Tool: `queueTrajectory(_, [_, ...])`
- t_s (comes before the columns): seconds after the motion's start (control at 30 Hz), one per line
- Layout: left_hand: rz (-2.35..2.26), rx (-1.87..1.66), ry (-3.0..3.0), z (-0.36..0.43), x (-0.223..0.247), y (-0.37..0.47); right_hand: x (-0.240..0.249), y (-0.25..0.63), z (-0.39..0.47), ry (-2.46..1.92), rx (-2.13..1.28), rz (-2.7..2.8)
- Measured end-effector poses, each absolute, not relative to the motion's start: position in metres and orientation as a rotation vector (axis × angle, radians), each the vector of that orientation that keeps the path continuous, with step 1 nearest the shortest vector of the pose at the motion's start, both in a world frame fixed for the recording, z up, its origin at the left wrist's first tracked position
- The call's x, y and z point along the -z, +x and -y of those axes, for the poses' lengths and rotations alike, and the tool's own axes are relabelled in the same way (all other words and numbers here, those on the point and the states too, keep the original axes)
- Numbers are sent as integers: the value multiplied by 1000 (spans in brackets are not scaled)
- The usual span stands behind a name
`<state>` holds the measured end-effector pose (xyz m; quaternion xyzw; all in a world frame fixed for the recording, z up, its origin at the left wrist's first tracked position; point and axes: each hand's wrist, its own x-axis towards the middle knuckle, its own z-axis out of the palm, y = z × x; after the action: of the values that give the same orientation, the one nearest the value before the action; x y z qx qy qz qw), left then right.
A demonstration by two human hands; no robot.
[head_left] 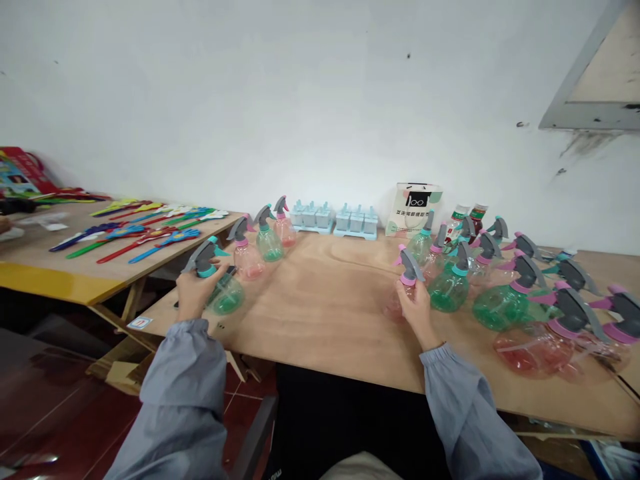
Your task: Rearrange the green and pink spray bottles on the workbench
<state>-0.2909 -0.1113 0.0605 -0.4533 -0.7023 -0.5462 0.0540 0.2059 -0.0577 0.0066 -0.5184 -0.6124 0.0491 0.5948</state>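
Green spray bottle (226, 293) stands upright at the table's (330, 300) near-left edge with my left hand (196, 291) wrapped around its neck from the near side, while my right hand (416, 303) clasps the pink spray bottle (404, 288) just left of the crowded cluster.

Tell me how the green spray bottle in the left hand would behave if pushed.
The green spray bottle looks like thin clear plastic, probably empty and light. Its round belly and big gray trigger head suggest it tips easily. The left hand holds its neck.
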Motion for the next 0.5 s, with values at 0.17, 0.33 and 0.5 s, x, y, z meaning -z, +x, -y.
queueTrajectory(0.17, [2298,1692,-1430,102,-74,-302,-7,205,59,-1203,-112,1433])
queueTrajectory(0.33, [2305,1652,-1464,97,-73,-305,-9,205,61,-1209,-135,1440])
queueTrajectory(0.5, [2305,1615,-1379,94,-73,-297,-8,205,61,-1206,-131,1435])
